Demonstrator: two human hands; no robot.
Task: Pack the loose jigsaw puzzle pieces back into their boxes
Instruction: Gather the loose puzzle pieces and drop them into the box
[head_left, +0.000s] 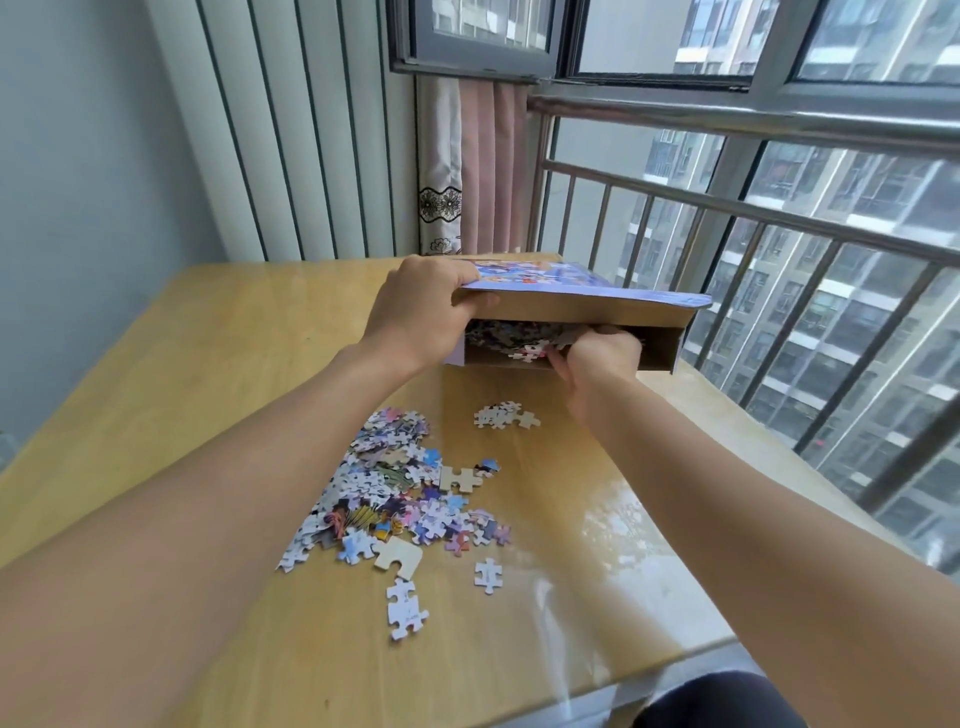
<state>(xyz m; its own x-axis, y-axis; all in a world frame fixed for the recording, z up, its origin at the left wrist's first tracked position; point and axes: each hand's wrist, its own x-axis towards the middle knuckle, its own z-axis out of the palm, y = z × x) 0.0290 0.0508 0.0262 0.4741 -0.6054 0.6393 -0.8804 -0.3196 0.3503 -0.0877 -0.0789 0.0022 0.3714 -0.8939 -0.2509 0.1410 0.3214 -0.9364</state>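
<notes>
A light wooden table with a glossy top fills the near part of the scene. Past its far edge hangs a pink curtain, with a white ribbed wall panel to its left. On the right, a metal railing runs before a window, apartment blocks beyond.

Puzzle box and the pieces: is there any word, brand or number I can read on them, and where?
None can be read.
Puzzle box lid: colourful print, too blurred to tell if it holds any words.
Loose puzzle pieces: picture fragments only, no letters visible.
</notes>
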